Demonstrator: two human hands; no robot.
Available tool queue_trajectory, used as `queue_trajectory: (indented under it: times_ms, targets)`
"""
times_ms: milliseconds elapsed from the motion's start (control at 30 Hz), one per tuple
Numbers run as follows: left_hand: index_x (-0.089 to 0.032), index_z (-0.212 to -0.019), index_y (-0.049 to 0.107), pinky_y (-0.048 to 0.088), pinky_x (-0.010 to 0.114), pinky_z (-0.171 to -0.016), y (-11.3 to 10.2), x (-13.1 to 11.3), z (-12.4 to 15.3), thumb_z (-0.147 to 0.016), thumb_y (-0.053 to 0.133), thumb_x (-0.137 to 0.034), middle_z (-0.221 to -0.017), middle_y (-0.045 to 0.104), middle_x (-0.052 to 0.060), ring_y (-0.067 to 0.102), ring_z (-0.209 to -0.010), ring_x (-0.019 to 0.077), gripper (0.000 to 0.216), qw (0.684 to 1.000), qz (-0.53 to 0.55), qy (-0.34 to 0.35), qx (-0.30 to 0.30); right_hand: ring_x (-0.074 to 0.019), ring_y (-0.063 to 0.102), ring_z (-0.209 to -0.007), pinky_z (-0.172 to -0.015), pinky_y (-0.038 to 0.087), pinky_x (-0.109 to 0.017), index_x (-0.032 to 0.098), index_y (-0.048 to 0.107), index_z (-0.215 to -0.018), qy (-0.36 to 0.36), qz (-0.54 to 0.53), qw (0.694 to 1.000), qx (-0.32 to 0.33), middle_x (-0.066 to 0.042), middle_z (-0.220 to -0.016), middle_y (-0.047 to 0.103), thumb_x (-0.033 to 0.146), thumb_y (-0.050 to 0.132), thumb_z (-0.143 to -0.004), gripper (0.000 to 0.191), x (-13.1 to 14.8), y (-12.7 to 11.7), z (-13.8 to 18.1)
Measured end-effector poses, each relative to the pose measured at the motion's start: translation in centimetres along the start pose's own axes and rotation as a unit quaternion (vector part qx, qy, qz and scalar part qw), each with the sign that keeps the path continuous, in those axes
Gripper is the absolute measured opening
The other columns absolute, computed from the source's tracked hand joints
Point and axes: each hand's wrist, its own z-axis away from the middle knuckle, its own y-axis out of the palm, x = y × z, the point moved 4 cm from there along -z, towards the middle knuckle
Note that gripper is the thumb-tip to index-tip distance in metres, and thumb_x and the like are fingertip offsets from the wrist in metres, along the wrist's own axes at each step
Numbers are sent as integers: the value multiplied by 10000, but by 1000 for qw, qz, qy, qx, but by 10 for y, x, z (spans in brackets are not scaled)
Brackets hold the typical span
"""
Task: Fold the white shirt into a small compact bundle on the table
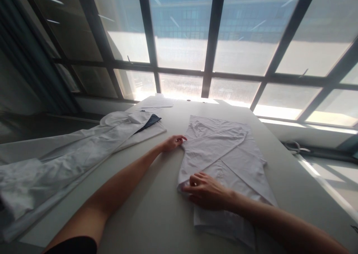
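A white shirt [215,146] lies partly folded on the table, with one long strip of cloth, which looks like a sleeve, running slantwise over its body. My left hand [173,142] pinches the shirt's left edge near the upper part, fingertips on the cloth. Closer to me, my right hand [208,190] is closed on the lower left corner of the folded cloth, thumb and forefinger pressed together there. My right forearm crosses over the shirt's lower part and hides some of it.
A pile of white clothes [75,149] with a dark blue patch [149,123] stretches along the left side of the white table [156,216]. A flat white sheet [156,104] lies at the far end. Windows [181,38] stand beyond, and a pale looped object [295,146] is at the right.
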Motion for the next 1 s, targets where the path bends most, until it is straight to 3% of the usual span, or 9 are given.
queue_trajectory:
  times_ms: [267, 400, 633, 800, 1000]
  targets:
    - [-153, -1171, 736, 465, 276, -781, 1, 0, 2, -897, 547, -486, -847, 677, 24, 563, -764, 169, 471, 999, -43, -6, 7, -210, 529, -917, -873, 410, -336, 254, 638, -1249, 42, 11, 999, 29, -63, -1075, 602, 442, 667, -995, 317, 11, 2, -11]
    - [-155, -1181, 741, 480, 289, -804, 0, -1, 1, -900, 554, -513, -852, 692, 29, 583, -775, 178, 492, 999, -50, -4, 5, -237, 516, -978, -918, 398, -369, 280, 608, -1334, 41, 16, 998, 43, -75, -1110, 586, 509, 687, -972, 436, 12, 1, -13]
    - [-143, -1166, 751, 503, 300, -802, 1, 1, 0, -904, 571, -533, -846, 709, 38, 606, -782, 190, 503, 998, -60, -16, -7, -241, 507, -999, -929, 389, -375, 284, 574, -1372, 54, 17, 998, 24, -78, -1143, 592, 424, 655, -997, 408, 13, 2, -12]
    - [-154, -1156, 753, 507, 302, -823, 1, 0, 0, -904, 597, -513, -874, 730, 44, 627, -820, 202, 465, 998, -65, -24, -14, -243, 510, -1030, -954, 395, -366, 237, 563, -1353, 51, -1, 999, 12, -85, -1160, 603, 442, 690, -970, 453, 12, 4, -13]
    - [-147, -1191, 736, 507, 314, -848, 2, 5, -1, -907, 571, -520, -919, 737, 59, 634, -856, 213, 497, 999, -53, -11, 1, -238, 511, -1019, -975, 385, -383, 269, 576, -1374, 34, -1, 999, 20, -80, -1156, 595, 466, 669, -984, 447, 12, 0, -14]
